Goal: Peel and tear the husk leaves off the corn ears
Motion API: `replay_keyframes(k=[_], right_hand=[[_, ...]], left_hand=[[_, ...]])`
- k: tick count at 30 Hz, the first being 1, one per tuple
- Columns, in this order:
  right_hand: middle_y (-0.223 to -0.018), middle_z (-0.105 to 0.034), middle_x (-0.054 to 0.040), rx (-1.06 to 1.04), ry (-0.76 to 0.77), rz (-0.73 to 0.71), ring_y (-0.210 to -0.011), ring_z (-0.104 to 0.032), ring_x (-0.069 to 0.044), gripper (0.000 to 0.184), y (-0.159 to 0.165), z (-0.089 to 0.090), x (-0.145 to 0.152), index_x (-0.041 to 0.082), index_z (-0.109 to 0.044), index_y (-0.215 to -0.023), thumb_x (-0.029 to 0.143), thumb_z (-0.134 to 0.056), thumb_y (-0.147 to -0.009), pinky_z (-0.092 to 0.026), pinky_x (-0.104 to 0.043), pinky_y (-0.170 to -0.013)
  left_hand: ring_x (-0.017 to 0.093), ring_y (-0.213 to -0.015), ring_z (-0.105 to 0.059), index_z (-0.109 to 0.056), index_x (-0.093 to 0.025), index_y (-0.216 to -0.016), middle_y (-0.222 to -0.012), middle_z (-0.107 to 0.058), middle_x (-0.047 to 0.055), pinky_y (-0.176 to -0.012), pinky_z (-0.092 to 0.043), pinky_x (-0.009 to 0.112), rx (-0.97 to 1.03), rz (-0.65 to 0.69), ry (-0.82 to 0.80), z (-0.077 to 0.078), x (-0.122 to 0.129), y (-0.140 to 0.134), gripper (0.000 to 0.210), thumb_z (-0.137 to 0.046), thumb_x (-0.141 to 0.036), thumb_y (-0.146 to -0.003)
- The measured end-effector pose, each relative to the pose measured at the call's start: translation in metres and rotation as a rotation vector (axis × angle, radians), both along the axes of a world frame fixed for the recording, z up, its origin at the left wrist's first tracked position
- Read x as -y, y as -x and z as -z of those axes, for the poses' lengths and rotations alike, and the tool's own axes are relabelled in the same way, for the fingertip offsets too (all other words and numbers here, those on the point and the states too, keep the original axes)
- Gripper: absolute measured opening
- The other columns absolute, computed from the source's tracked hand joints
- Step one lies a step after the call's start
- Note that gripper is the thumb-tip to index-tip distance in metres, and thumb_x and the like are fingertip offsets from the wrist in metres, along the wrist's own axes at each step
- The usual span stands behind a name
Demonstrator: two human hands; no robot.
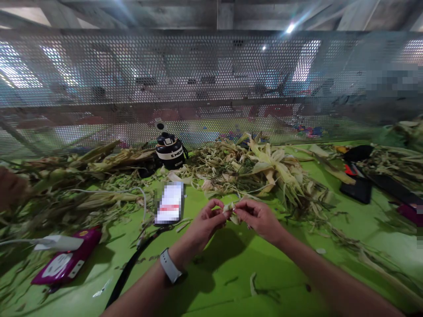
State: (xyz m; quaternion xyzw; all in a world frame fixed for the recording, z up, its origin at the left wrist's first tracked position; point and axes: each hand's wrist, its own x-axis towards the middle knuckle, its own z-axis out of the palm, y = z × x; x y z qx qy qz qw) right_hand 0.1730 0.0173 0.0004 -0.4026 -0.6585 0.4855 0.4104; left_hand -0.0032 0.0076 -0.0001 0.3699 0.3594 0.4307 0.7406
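Over the green table (231, 264), my left hand (211, 220) and my right hand (261, 220) meet, thumbs and forefingers pinched. Between their fingertips is a small pale strip of corn husk (235, 218), partly hidden by the fingers. A watch with a light band (170, 266) is on my left wrist. Just beyond the hands lies a heap of shredded corn husks (228, 169), with a larger splayed bunch of husk leaves (274, 165) on its right side.
A lit phone (170, 202) lies left of my hands, a dark bottle (170, 152) behind it. At left are a magenta packet (74, 264) with a white device (59, 242) and another person's blurred hand (11, 189). A perforated metal panel (205, 70) stands behind; a dark wallet-like object (357, 189) lies right.
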Motion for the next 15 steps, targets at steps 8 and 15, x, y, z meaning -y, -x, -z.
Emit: replay_keyframes(k=[8, 15], right_hand=[[-0.068, -0.058, 0.0003, -0.008, 0.118, -0.033, -0.053, -0.048, -0.009, 0.025, -0.0033, -0.008, -0.0008, 0.015, -0.063, -0.08, 0.039, -0.066, -0.074, -0.04, -0.02, -0.045], [-0.057, -0.051, 0.0033, 0.041, 0.21, -0.022, -0.044, -0.043, -0.007, 0.023, -0.0042, -0.01, -0.0031, 0.015, -0.062, -0.072, 0.038, -0.065, -0.071, -0.034, -0.021, -0.043]], left_hand=[[0.006, -0.059, -0.045, -0.049, -0.019, -0.081, -0.064, -0.054, -0.006, -0.056, -0.032, 0.018, -0.016, 0.01, -0.037, -0.0001, -0.0018, -0.0005, 0.037, -0.08, -0.028, -0.062], [0.007, -0.063, -0.045, -0.049, -0.018, -0.082, -0.068, -0.055, -0.005, -0.058, -0.032, 0.02, -0.066, 0.031, -0.138, 0.0035, -0.0033, -0.0002, 0.035, -0.077, -0.031, -0.066]])
